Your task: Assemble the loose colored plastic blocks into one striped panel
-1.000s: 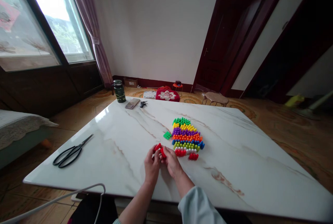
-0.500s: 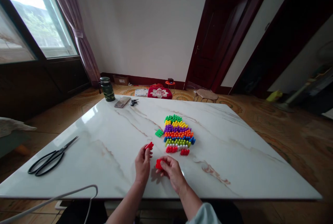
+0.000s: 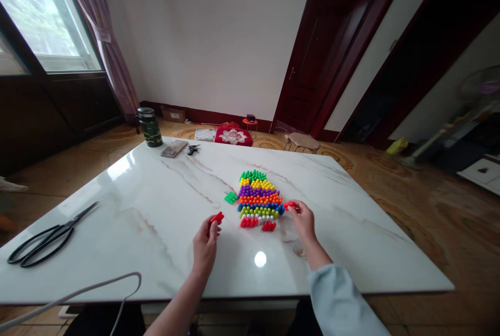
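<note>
Rows of beaded plastic pieces [image 3: 259,200] lie on the white marbled table [image 3: 164,242], running from green at the far end through yellow, purple, orange, blue, olive and white to red in front. My left hand [image 3: 205,239] pinches a red beaded piece [image 3: 217,218] above the table, left of the front red pieces [image 3: 249,222]. At the right edge of the rows, beside the blue one, my right hand [image 3: 302,220] grips another red piece [image 3: 289,206]; whether it touches the blue beads I cannot tell. A flat green piece [image 3: 230,198] lies left of the purple row.
Black-handled scissors [image 3: 52,237] lie at the table's left, near a pale cable [image 3: 89,288]. A camouflage flask [image 3: 150,128], a phone [image 3: 174,149] and keys [image 3: 192,149] are at the far left corner. A stool [image 3: 303,141] stands beyond the far edge.
My right hand has moved away from my left, forward and right to the edge of the rows, carrying its red piece. My left hand still holds its red piece. The view has shifted slightly.
</note>
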### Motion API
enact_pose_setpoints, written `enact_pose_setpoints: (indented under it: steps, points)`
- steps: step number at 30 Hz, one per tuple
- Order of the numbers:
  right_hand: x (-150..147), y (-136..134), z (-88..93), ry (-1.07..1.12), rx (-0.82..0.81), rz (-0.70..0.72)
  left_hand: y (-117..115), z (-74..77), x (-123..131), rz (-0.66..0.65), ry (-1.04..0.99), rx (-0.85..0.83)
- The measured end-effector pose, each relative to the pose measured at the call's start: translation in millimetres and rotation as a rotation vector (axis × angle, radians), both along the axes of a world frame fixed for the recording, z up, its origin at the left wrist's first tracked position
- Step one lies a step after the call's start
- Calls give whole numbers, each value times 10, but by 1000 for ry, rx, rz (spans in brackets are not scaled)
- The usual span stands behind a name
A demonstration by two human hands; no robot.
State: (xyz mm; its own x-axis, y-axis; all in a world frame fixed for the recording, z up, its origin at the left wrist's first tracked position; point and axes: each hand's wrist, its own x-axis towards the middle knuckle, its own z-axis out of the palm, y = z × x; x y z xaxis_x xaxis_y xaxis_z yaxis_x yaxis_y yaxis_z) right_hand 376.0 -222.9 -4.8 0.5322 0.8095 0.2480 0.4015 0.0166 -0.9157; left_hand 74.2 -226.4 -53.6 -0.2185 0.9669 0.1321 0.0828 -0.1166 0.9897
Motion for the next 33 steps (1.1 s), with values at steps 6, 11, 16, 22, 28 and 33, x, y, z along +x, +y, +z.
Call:
enact_pose_setpoints:
  steps: [6, 11, 16, 22, 28, 33]
  points:
    - [351, 335, -159, -461, -215, 29, 9, -6, 7, 5, -3, 9]
    - [304, 431, -198, -549, -265, 52, 19, -19, 7, -2, 9, 14]
    - [361, 454, -244, -376, -173, 109, 9, 15, 11, -18, 6, 18]
    - [-42, 144, -80, -281, 74, -143, -25, 64, 31, -68, -14, 21]
    - [-1245, -272, 69, -19, 106, 329, -27, 46, 34, -146, -27, 18]
    - [-1848, -351, -127, 329, -45, 407, -13, 24, -14, -239, 49, 48]
